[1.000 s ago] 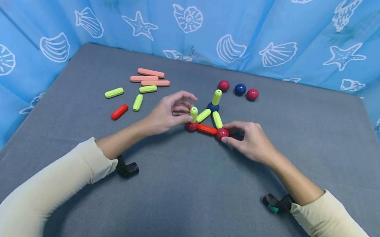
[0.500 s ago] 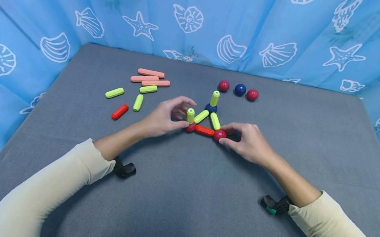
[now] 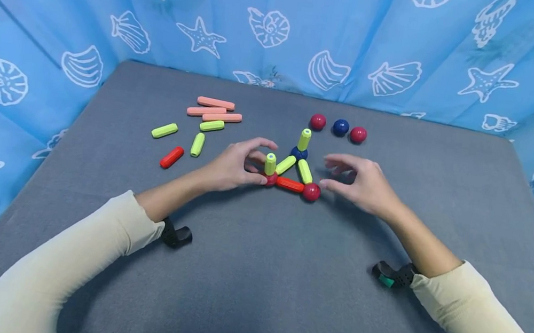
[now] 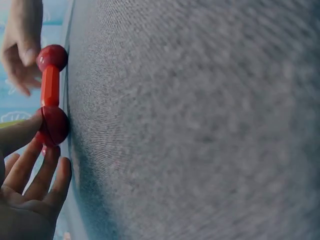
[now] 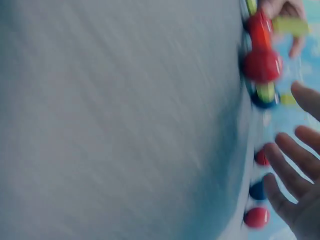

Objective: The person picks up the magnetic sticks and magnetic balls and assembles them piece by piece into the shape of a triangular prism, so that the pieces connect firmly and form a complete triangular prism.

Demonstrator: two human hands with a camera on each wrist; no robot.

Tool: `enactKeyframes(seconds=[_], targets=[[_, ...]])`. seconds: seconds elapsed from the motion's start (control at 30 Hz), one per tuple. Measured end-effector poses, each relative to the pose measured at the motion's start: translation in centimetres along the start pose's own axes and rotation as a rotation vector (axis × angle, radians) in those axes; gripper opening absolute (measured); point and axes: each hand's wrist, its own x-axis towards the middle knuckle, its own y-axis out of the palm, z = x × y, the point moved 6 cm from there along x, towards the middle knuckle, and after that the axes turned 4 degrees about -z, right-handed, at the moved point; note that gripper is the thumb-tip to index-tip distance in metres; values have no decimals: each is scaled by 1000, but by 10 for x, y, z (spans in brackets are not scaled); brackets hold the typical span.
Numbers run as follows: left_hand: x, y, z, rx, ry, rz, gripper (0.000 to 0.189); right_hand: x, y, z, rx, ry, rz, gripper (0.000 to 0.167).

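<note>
A flat triangle of short rods and balls lies on the table. Its near side is a red rod, between a left red ball and a right red ball. Two yellow-green rods run from these to a dark blue ball at the far corner. Upright yellow-green rods stand on the blue ball and the left red ball. My left hand holds the left red ball between thumb and fingers. Just right of the right red ball, my right hand hovers with fingers spread, holding nothing.
Behind the triangle sit two loose red balls and a blue ball. To the left lie several salmon rods, loose yellow-green rods and a red rod. A blue shell-print curtain borders the grey table.
My right hand has let go of the right red ball and moved away to the right. My left hand stays at the left red ball; the triangle shifted slightly.
</note>
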Motion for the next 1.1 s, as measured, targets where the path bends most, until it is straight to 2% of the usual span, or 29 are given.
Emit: enactKeyframes(seconds=[0.07,0.13,0.23,0.3,0.4,0.57,0.73,0.87,1.0,1.1], targets=[[0,0,2,-22,-23,6,65,8,-16,-9,-11,12,-117,50],[0,0,4,-40,-45,10,66,16,-31,-21,-33,63,-222,53],[0,0,6,-55,-64,16,67,25,-48,-41,-76,170,-316,59],[0,0,6,-58,-64,20,68,30,-54,-52,-81,232,-328,62],[0,0,6,-53,-56,18,69,38,-55,-66,-43,307,-304,65],[1,1,5,-43,-48,8,69,45,-51,-76,32,378,-267,64],[2,2,3,-49,-40,6,72,44,-50,-79,25,391,-255,58],[1,3,1,-51,-33,9,72,42,-53,-75,10,372,-312,55],[1,3,1,-37,-35,3,72,41,-57,-54,12,285,-404,51],[0,2,3,-31,-46,-7,72,45,-53,-28,45,173,-421,49]])
